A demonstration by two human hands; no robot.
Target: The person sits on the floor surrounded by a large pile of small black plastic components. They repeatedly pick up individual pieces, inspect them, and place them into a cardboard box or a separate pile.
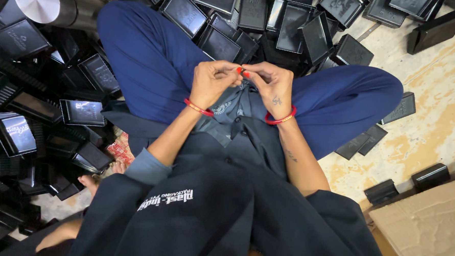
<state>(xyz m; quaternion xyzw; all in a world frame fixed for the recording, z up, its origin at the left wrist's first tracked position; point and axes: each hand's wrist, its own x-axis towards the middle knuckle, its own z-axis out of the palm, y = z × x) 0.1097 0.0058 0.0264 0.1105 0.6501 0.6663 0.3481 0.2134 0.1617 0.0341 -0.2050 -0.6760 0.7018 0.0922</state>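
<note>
Hands (242,82) together above tray-strewn floor (443,101)

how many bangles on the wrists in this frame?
2. One red bangle on the left hand's wrist, one red bangle on the right hand's wrist. Undersides of both wrists are hidden.

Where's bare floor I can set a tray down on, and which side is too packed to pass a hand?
Bare floor lies on the person's right, between the blue trouser knee, the cardboard sheet and a few loose black trays. The left side is crowded: the piled black trays cover it, and more run across the top. Left hand and right hand meet over the lap.
</note>
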